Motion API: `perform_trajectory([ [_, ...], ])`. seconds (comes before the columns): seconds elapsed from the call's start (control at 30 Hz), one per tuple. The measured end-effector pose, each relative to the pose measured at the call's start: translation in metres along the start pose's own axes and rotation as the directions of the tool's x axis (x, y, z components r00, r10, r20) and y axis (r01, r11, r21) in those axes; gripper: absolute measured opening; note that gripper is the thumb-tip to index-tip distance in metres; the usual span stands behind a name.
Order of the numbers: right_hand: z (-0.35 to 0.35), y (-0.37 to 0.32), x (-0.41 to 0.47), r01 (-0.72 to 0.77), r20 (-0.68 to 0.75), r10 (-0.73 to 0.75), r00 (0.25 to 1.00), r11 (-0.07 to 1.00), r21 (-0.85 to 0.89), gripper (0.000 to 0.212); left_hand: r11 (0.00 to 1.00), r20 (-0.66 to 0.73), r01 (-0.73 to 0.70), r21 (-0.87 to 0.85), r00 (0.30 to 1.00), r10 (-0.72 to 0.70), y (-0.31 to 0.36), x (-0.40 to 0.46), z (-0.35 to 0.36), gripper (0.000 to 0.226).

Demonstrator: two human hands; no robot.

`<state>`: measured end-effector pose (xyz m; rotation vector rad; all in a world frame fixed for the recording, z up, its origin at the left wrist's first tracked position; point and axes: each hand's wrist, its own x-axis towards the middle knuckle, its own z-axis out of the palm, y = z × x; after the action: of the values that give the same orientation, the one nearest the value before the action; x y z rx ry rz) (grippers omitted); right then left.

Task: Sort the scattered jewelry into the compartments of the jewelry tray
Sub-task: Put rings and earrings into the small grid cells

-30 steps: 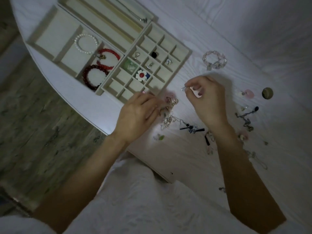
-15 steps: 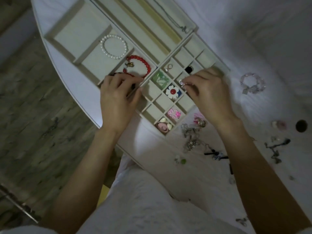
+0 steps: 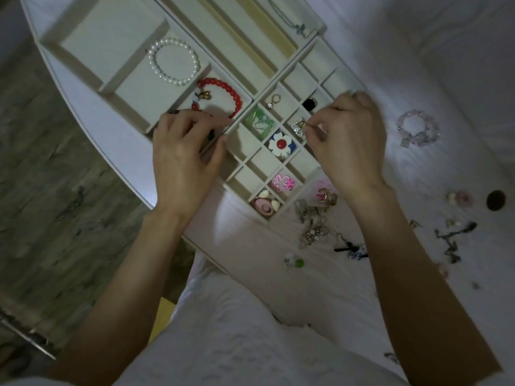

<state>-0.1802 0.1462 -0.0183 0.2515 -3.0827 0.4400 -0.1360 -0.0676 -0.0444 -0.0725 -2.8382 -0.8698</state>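
Observation:
The beige jewelry tray [image 3: 245,48] lies at the table's far left, with large compartments on the left and a grid of small ones on the right. My right hand [image 3: 348,143] hovers over the grid and pinches a small sparkly ring [image 3: 298,127] above a small compartment. My left hand [image 3: 184,157] rests on the tray's near edge, fingers over the compartment with the dark red bracelet. In other compartments lie a pearl bracelet [image 3: 174,61], a red bead bracelet [image 3: 220,96], a white flower piece [image 3: 280,143], a green piece [image 3: 259,123] and a pink flower [image 3: 282,183].
Loose jewelry lies on the white table to the right of the tray: a tangle of chains and rings [image 3: 315,218], a pale crystal bracelet [image 3: 418,130], dark chain pieces [image 3: 451,238] and a dark round object [image 3: 496,200]. The table's curved edge [image 3: 111,162] runs at left above the floor.
My right hand carried the small ring from the table over to the tray's small grid. My left hand moved from the loose pile onto the tray's near edge.

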Motion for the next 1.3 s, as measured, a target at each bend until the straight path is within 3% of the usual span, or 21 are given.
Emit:
perform_trajectory([
  [0.2, 0.005, -0.011, 0.002, -0.090, 0.014, 0.094, 0.995, 0.980, -0.175, 0.020, 1.000, 0.005, 0.005, 0.005, 1.000, -0.005, 0.002, 0.000, 0.001, 0.019],
  [0.4, 0.012, -0.020, 0.007, -0.190, 0.015, 0.210, 0.978, 0.912, -0.364, 0.013, 0.999, -0.032, -0.043, -0.014, 0.999, 0.043, 0.010, 0.006, 0.002, 0.021],
  [0.5, 0.015, -0.022, 0.004, -0.243, 0.003, 0.260, 0.966, 0.908, -0.342, 0.015, 0.995, -0.033, -0.094, -0.027, 0.995, 0.093, 0.015, 0.011, 0.006, 0.020],
  [0.63, 0.017, -0.029, -0.005, -0.358, -0.148, 0.334, 0.931, 0.914, -0.193, 0.014, 0.995, -0.006, -0.097, -0.022, 0.995, 0.097, 0.015, 0.014, 0.011, 0.022],
  [0.7, 0.018, -0.031, -0.009, -0.374, -0.133, 0.354, 0.926, 0.911, -0.174, 0.017, 0.996, -0.005, -0.093, -0.013, 0.996, 0.093, 0.013, 0.014, 0.011, 0.022],
  [0.83, 0.008, -0.028, -0.007, -0.304, -0.058, 0.298, 0.953, 0.934, -0.190, 0.024, 0.997, -0.006, -0.082, -0.005, 0.997, 0.082, 0.007, 0.012, 0.011, 0.022],
  [0.97, -0.003, -0.021, -0.008, -0.204, 0.058, 0.208, 0.976, 0.976, -0.070, 0.026, 0.996, 0.025, -0.084, 0.011, 0.996, 0.083, 0.002, 0.010, 0.012, 0.020],
  [1.13, -0.015, -0.014, -0.019, -0.164, -0.014, 0.165, 0.986, 0.986, 0.029, 0.018, 0.997, 0.033, -0.073, 0.013, 0.997, 0.073, 0.002, 0.013, 0.011, 0.018],
  [1.3, -0.004, -0.011, -0.024, -0.078, 0.073, 0.080, 0.994, 0.996, -0.031, 0.022, 0.998, 0.026, -0.064, 0.018, 0.998, 0.064, 0.003, 0.015, 0.011, 0.017],
])
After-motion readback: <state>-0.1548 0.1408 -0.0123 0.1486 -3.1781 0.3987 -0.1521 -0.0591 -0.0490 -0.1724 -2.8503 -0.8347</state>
